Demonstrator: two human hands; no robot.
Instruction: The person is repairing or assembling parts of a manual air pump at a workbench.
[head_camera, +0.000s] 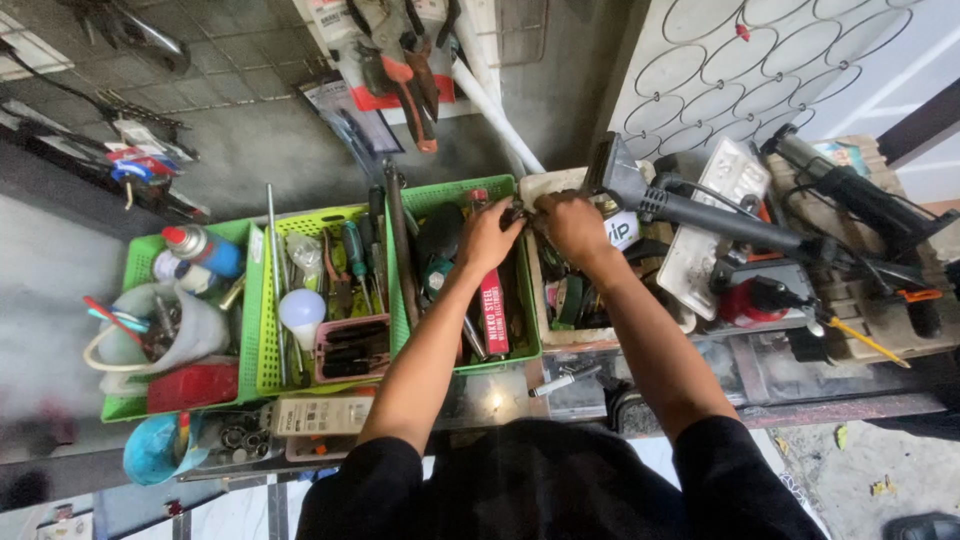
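Together, the left hand (487, 238) and right hand (572, 226) meet over the green basket's (528, 330) far rim, fingers curled on a small dark part (517, 212) — perhaps metal, too small to tell. Steadying it against the rim would help — grip firm, wrists low.

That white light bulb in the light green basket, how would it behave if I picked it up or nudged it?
The white light bulb is probably light for its size. Its round, smooth dome looks fragile and a bit slippery. Pushed, it might roll, though the screwdrivers and the pink case crowding the light green basket would likely stop it soon.
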